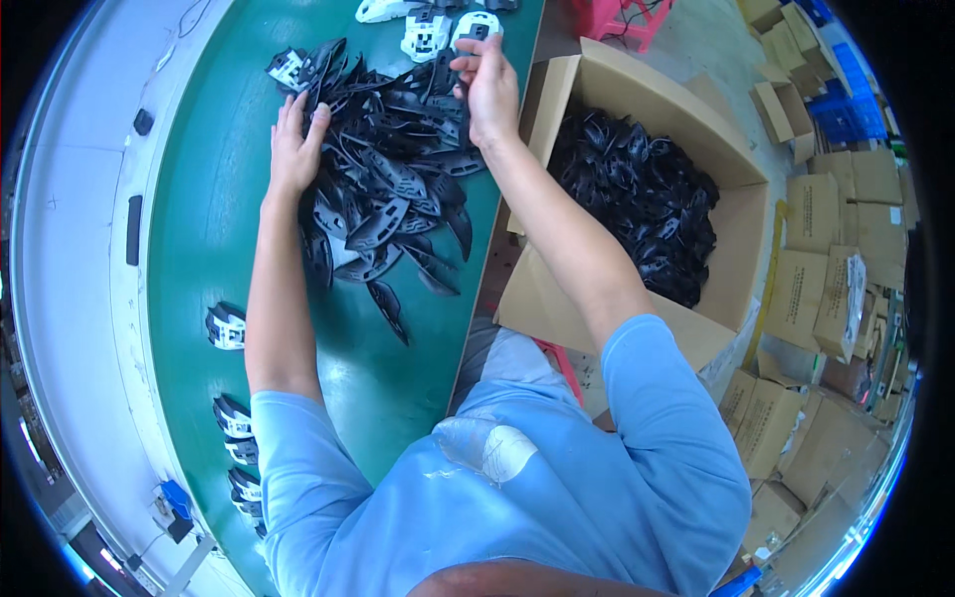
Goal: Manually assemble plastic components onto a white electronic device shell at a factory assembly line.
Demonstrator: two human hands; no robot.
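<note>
A heap of curved black plastic pieces (383, 179) with slotted holes lies on the green tabletop (348, 388). My left hand (296, 147) rests against the heap's left side, open, its fingers pointing away from me and the thumb apart. On the heap's right side is my right hand (489, 95), its fingers loosely bent and apart, next to some black pieces; I see nothing gripped in it. Just beyond its fingertips sits a white-and-black part (477, 28). Another white part with black inserts (426, 35) lies to its left, and one more (288, 68) touches the heap's far left.
An open cardboard box (736, 214) stands right of the table, holding many similar black pieces (637, 199). White-and-black parts (227, 326) line the table's left side. A pink stool (627, 20) is beyond the box. Stacked cartons (796, 298) fill the far right.
</note>
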